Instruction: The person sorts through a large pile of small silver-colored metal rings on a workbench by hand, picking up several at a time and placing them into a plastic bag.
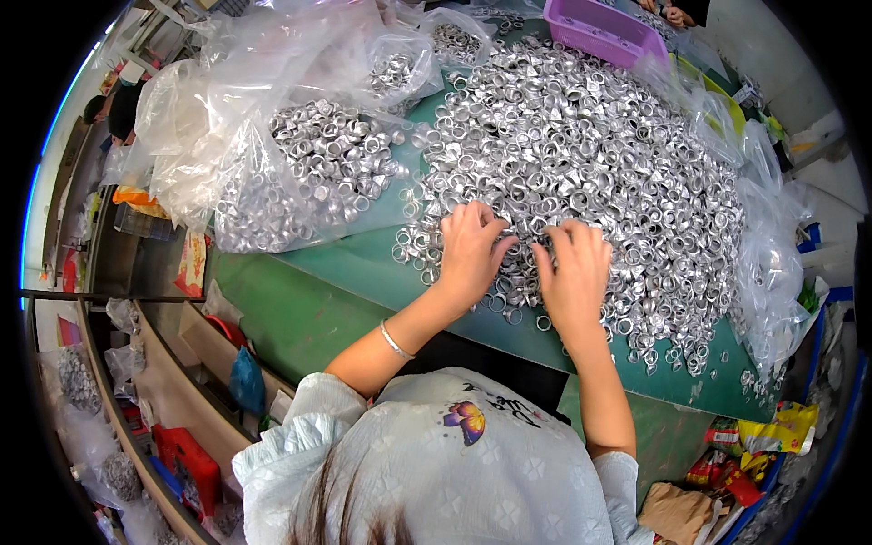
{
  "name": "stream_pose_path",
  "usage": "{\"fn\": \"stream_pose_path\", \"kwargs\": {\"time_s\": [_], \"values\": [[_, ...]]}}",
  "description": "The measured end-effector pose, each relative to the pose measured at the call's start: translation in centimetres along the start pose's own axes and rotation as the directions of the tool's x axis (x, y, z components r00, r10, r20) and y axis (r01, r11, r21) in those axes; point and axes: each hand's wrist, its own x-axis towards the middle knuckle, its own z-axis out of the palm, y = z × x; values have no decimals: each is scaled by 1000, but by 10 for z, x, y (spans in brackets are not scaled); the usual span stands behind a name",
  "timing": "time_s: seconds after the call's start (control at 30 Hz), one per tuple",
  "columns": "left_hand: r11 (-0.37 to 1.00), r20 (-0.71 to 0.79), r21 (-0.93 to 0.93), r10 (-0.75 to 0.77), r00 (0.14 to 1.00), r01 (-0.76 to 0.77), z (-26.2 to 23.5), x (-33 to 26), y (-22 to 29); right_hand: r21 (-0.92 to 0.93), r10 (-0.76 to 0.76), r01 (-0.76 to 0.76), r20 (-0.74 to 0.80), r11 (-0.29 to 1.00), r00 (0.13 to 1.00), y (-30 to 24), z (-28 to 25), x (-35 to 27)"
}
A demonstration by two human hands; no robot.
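Counter (318, 300): smooth, matte green sheet, bare at its near edge.
Heap (581, 154): wide mound of small silver metal rings, shiny and round, spread over the counter's middle and right.
Bags (272, 136): crinkled clear plastic on the left, one spilling more rings.
Basket (604, 32): purple slotted plastic, at the heap's far edge.
Left hand (468, 254): flat, fingers spread loosely, pressed onto rings at the heap's near edge; grips nothing visible.
Right hand (574, 277): just beside it, palm down, fingers curled into the rings; whether it holds any, I cannot tell.
Bracelet (395, 342): thin silvery band on the left wrist.
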Motion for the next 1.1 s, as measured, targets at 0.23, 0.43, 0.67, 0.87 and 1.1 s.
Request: {"fn": "stream_pose_path", "kwargs": {"time_s": [0.23,0.43,0.67,0.87,1.1], "values": [[956,24,-291,-27,999,33,-2,4,-13,90,25,-23,-21,996,999,14,17,8],[870,126,-470,-102,987,150,-9,5,-13,636,361,-289,17,716,932,25,12,5],[907,65,-412,-66,996,87,-12,-3,-11,803,392,-470,591,-366,705,10,-12,12],[816,93,-545,-166,982,190,-22,-1,-9,-77,44,-30,189,997,981,-12,14,12],[-473,586,-783,-342,735,404,-43,7,-28,514,337,-444,292,733,895,5,4,13]]}}
